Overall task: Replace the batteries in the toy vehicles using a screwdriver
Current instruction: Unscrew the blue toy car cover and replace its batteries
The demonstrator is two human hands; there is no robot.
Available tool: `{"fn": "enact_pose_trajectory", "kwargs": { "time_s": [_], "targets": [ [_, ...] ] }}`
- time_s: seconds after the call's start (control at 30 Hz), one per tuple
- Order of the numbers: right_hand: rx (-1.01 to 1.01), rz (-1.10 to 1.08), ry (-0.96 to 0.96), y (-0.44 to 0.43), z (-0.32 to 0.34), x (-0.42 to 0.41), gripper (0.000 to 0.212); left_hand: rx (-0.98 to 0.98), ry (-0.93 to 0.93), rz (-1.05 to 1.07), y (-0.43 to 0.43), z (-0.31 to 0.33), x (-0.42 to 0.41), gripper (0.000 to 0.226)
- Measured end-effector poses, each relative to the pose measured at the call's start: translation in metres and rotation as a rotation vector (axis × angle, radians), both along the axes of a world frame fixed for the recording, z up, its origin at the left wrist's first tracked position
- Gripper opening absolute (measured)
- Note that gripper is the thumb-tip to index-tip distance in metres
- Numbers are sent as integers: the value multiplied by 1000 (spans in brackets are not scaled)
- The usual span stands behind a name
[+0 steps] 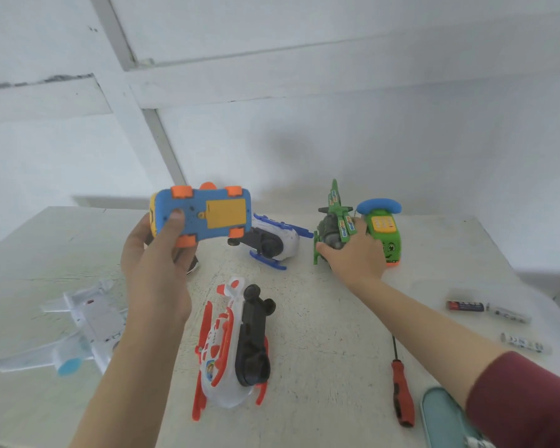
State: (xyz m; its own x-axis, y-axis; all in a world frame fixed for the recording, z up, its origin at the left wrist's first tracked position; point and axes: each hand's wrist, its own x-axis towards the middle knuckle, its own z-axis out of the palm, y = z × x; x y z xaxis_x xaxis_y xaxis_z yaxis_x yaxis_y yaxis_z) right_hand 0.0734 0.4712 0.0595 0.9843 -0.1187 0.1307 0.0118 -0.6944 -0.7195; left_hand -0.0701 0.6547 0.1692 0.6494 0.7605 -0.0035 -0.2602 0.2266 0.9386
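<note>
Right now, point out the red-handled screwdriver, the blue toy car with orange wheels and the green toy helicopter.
red-handled screwdriver (pixel 402 394): head view, its handle.
blue toy car (pixel 225 213): head view, yellow underside panel.
green toy helicopter (pixel 328 228): head view, its fuselage.

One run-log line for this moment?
left hand: holds blue toy car, underside showing | right hand: grips green helicopter | screwdriver: untouched on table | batteries: loose on table
</note>
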Motion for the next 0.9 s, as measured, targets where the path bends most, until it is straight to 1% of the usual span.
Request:
{"fn": "enact_pose_trajectory", "kwargs": {
  "time_s": [0.07, 0.13, 0.33, 0.6, 0.67, 0.73, 0.77, 0.83, 0.9],
  "targets": [
    [44, 10, -6, 2, -2, 4, 81, -16, 11, 6, 2, -4, -5, 43],
    [72, 35, -20, 4, -4, 7, 77, -27, 14, 5, 3, -9, -9, 46],
    [149, 82, -28, 12, -4, 7, 71, -59, 14, -1, 1, -14, -13, 42],
    [186, 82, 5, 21, -3, 9, 77, -82, 13, 6, -1, -19, -19, 40],
    [201, 100, 28, 20, 0, 6, 79, -93, 3, 3, -2, -18, -21, 35],
    [219, 100, 52, 19, 5, -2, 81, -105, 0, -10, -3, -18, -23, 23],
    [253, 87, 61, 18, 8, -9, 80, -115, 0, -21, -5, -17, -24, 17],
    [405, 68, 38, 15, 14, -30, 72, -154, -3, -40, -10, -15, -27, 7],
    [560, 62, 30, 10, 24, -56, 65, -219, -22, -51, -19, -12, -31, 4]
  ]
}}
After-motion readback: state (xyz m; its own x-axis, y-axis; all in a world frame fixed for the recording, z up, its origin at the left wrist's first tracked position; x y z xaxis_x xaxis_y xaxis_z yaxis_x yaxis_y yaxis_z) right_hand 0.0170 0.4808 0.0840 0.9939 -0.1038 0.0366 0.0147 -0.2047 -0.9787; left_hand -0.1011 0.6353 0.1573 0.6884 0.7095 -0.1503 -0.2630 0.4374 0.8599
